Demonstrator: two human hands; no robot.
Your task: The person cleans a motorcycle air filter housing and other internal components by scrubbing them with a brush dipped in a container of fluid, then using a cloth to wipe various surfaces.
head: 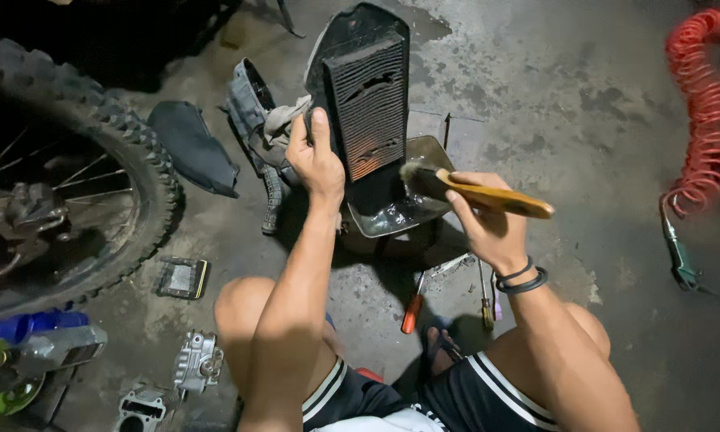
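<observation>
My left hand (315, 156) grips the left edge of a black ribbed air filter panel (365, 100), held upright and tilted over a dark pan of liquid (424, 152). A grey rag (284, 120) is pinched under the same hand. My right hand (481, 222) holds a paintbrush with a yellow wooden handle (496, 198); its bristles touch the lower part of the filter, just above the pan. I am squatting, knees on either side.
A knobby motorcycle wheel (128, 152) stands at the left. A red-handled screwdriver (412, 310) and other tools lie on the concrete below the pan. Engine parts (196, 364) sit near my left knee. A red coiled air hose (704, 104) hangs at the right.
</observation>
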